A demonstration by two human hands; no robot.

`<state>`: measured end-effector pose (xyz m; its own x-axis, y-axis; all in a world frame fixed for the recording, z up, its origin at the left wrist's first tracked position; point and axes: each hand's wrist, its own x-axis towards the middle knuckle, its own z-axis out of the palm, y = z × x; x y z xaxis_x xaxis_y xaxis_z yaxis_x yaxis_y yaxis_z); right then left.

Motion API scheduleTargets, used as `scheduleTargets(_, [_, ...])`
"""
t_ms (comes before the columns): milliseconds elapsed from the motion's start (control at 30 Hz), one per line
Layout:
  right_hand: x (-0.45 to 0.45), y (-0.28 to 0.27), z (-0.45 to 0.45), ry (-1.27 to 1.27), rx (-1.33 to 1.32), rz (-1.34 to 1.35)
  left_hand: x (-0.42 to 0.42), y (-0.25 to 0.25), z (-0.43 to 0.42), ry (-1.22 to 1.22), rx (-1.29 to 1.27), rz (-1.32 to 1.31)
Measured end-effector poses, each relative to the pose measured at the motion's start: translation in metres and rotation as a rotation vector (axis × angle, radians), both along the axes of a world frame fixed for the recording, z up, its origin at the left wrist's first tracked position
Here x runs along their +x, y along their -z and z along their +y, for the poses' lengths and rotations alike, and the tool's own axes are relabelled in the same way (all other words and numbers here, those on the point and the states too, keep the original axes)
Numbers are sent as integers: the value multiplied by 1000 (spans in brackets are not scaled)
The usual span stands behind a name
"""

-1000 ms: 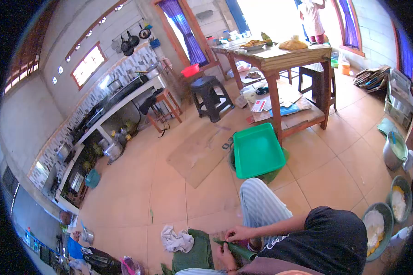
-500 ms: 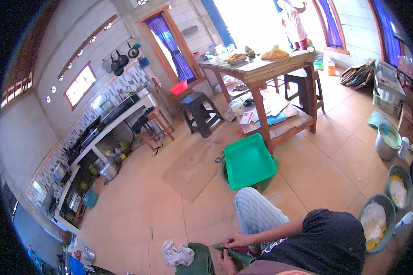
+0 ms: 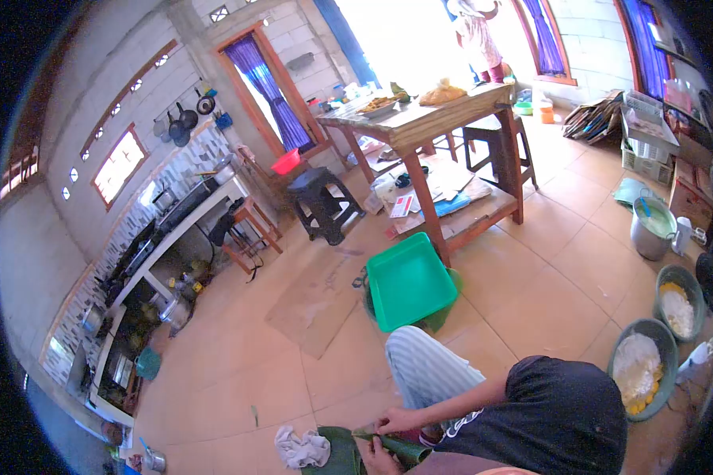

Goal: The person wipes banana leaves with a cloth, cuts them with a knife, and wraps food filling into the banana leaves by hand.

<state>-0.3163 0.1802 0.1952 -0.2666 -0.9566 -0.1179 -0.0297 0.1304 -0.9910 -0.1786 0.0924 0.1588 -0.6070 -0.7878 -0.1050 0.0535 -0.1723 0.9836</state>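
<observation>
My right hand (image 3: 398, 420) is closed in a pinch at the upper end of a rolled green leaf (image 3: 408, 450), which looks like banana leaf. Below it, my left hand (image 3: 381, 459) wraps its fingers round the near side of the same roll. A flat piece of green leaf (image 3: 339, 453) lies just left of my hands, partly cut off by the frame's lower edge. Next to that leaf is a crumpled white cloth (image 3: 303, 448) on the floor. The fingertips are small and partly hidden.
A green tray (image 3: 412, 281) sits ahead of my knee, by a wooden table (image 3: 451, 119). To the right stand two basins (image 3: 667, 396) with white powder and yellow contents, a hand mixer (image 3: 699, 356) and a metal pot (image 3: 652, 237). A person (image 3: 477, 39) is at the doorway.
The view has turned slightly right, so the room has shifted left. Both hands stay on the rolled leaf, and more of the roll's open end shows now.
</observation>
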Motion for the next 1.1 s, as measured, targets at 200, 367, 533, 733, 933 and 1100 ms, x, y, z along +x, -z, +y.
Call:
scheduleTargets(200, [5, -23, 1, -32, 23, -43, 5, 7, 3, -25, 43, 94])
scheduleTargets(367, [8, -18, -6, 15, -90, 38, 18, 22, 4, -74, 60, 186])
scheduleTargets(533, [7, -41, -5, -70, -91, -47, 30, -59, 37, -215, -142, -199])
scheduleTargets(733, [8, -63, -15, -191, -53, 133, 35, -101, 52, -289, -122, -285])
scheduleTargets(933, [32, -62, -30, -284, -23, 277, 65, -69, 58, -560, -291, -352])
scheduleTargets(1100, [86, -103, -42, -437, 109, 336, 96, -94, 63, -763, -211, -207])
